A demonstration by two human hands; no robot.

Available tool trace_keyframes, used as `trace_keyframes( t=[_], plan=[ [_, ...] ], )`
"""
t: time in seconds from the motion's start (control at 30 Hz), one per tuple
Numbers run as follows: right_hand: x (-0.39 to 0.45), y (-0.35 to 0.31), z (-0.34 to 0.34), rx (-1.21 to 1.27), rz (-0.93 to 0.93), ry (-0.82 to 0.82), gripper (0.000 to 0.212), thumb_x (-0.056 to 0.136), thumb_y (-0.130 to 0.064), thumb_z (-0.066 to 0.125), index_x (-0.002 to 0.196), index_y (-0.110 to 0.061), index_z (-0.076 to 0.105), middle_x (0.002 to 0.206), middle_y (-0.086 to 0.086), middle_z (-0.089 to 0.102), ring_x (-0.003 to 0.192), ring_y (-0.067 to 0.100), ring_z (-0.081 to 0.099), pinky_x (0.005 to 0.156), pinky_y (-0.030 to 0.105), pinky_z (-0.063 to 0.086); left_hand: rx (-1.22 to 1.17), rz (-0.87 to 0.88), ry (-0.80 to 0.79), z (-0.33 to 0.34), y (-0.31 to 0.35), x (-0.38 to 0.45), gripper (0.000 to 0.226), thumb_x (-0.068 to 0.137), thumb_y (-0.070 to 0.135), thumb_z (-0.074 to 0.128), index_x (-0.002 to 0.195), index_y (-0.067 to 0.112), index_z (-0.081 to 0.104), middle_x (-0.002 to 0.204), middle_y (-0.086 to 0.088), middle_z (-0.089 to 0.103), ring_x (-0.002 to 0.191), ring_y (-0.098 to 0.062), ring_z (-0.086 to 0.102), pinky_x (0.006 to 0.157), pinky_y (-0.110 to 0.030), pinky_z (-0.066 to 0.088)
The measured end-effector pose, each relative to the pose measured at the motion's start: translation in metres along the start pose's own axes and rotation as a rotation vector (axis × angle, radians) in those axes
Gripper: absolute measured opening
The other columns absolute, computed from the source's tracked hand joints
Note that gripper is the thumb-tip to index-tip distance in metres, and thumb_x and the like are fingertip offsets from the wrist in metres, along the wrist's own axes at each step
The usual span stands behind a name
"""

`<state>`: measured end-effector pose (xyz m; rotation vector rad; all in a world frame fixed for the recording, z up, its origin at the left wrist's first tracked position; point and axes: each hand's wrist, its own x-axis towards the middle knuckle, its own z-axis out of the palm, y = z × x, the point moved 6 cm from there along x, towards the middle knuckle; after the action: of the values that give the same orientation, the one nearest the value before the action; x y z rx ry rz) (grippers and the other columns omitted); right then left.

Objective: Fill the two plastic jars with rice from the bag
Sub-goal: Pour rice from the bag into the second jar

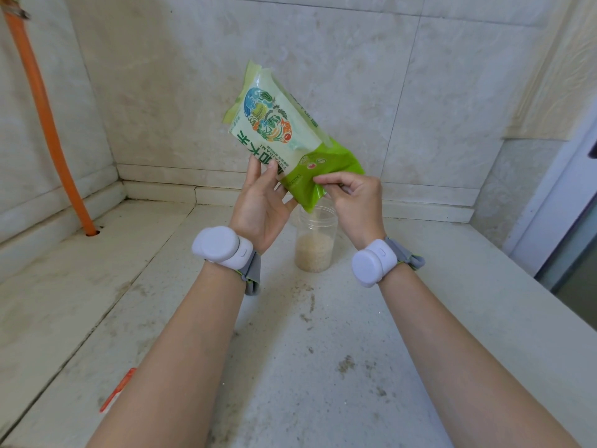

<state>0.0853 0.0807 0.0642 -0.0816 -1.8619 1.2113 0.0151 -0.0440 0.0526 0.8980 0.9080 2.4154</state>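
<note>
I am tipping the green-and-white printed plastic rice bag [284, 140] over the clear plastic jar [315, 244], my left hand [261, 205] cradling it, fingers straight, my right hand [352, 198] pinching its lower corner. If the mouth is drifting off the rim, rice may be spilling onto the stained white counter [323, 350].

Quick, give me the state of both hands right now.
Left hand: supports the tilted rice bag from below, fingers fairly straight, thumb against its front.
Right hand: pinches the bag's lower green corner above the plastic jar.
</note>
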Motion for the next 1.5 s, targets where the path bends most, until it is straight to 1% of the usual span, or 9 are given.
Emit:
trace_keyframes(
  t=[0.23,0.37,0.5,0.63,0.97,1.1,1.23,1.37,1.5],
  plan=[
    [-0.0002,-0.0009,0.0000,-0.007,-0.003,0.001,0.023,0.084,0.002,0.062,0.087,-0.017,0.074,0.084,-0.001,0.072,0.082,0.011,0.070,0.082,0.034,0.057,0.001,-0.004,0.001,-0.0001,-0.0002,-0.0002,0.046,0.103,0.017,0.034,0.147,0.026,0.026,0.135,-0.008,0.047,0.118,-0.026,0.049,0.087,-0.040,0.053],
    [0.0002,0.0008,0.0001,-0.005,0.003,0.001,0.025,0.083,0.003,0.061,0.086,-0.018,0.074,0.083,-0.001,0.072,0.082,0.013,0.070,0.083,0.039,0.057,-0.009,-0.004,0.000,0.0005,0.0001,-0.0004,0.042,0.103,0.017,0.034,0.144,0.025,0.029,0.133,-0.007,0.050,0.115,-0.026,0.053,0.085,-0.041,0.054],
    [0.0003,0.0014,0.0005,-0.001,0.010,0.005,0.028,0.083,0.004,0.061,0.083,-0.021,0.074,0.080,-0.002,0.072,0.080,0.016,0.070,0.082,0.043,0.057,-0.003,-0.010,0.000,-0.0001,-0.0005,-0.0001,0.039,0.103,0.017,0.034,0.140,0.027,0.032,0.135,-0.008,0.049,0.118,-0.026,0.052,0.090,-0.043,0.052],
    [-0.0001,0.0013,0.0003,0.006,0.017,0.005,0.031,0.083,0.004,0.061,0.080,-0.024,0.073,0.080,-0.004,0.072,0.081,0.014,0.070,0.083,0.043,0.057,0.000,-0.011,0.003,-0.0012,-0.0008,0.0000,0.042,0.103,0.017,0.035,0.144,0.026,0.030,0.137,-0.010,0.047,0.120,-0.027,0.050,0.092,-0.044,0.051],
    [0.0001,0.0023,0.0009,0.004,0.021,0.001,0.023,0.083,0.003,0.061,0.085,-0.015,0.075,0.082,-0.001,0.072,0.082,0.014,0.070,0.082,0.042,0.057,0.023,-0.009,0.012,-0.0006,-0.0001,-0.0007,0.044,0.103,0.016,0.034,0.145,0.023,0.027,0.136,-0.008,0.048,0.123,-0.028,0.047,0.098,-0.048,0.045],
    [0.0004,0.0026,0.0005,0.006,0.018,-0.001,0.026,0.083,0.003,0.061,0.085,-0.020,0.074,0.082,-0.001,0.072,0.082,0.016,0.071,0.082,0.044,0.057,0.018,-0.011,0.017,-0.0007,-0.0004,-0.0004,0.044,0.103,0.016,0.034,0.146,0.024,0.027,0.134,-0.007,0.049,0.120,-0.027,0.049,0.095,-0.046,0.047],
    [0.0004,0.0019,0.0005,0.005,0.012,-0.004,0.027,0.083,0.003,0.061,0.084,-0.020,0.074,0.082,-0.001,0.072,0.081,0.015,0.070,0.082,0.043,0.057,0.021,-0.007,0.017,-0.0010,-0.0003,0.0006,0.045,0.103,0.017,0.034,0.147,0.024,0.026,0.135,-0.007,0.048,0.121,-0.026,0.048,0.096,-0.047,0.047],
    [0.0002,0.0032,0.0007,0.003,0.019,0.000,0.028,0.083,0.004,0.061,0.084,-0.021,0.074,0.080,-0.002,0.072,0.080,0.021,0.071,0.080,0.047,0.057,0.015,-0.008,0.015,-0.0006,-0.0004,-0.0001,0.046,0.103,0.016,0.034,0.147,0.023,0.025,0.137,-0.008,0.047,0.121,-0.027,0.048,0.093,-0.045,0.049],
    [0.0001,0.0033,0.0006,0.005,0.021,-0.001,0.028,0.083,0.004,0.061,0.084,-0.021,0.074,0.081,-0.002,0.072,0.081,0.019,0.071,0.081,0.047,0.056,0.019,-0.008,0.018,-0.0003,-0.0003,-0.0004,0.045,0.103,0.016,0.034,0.147,0.023,0.025,0.137,-0.008,0.047,0.121,-0.027,0.048,0.092,-0.044,0.050]
  ],
)
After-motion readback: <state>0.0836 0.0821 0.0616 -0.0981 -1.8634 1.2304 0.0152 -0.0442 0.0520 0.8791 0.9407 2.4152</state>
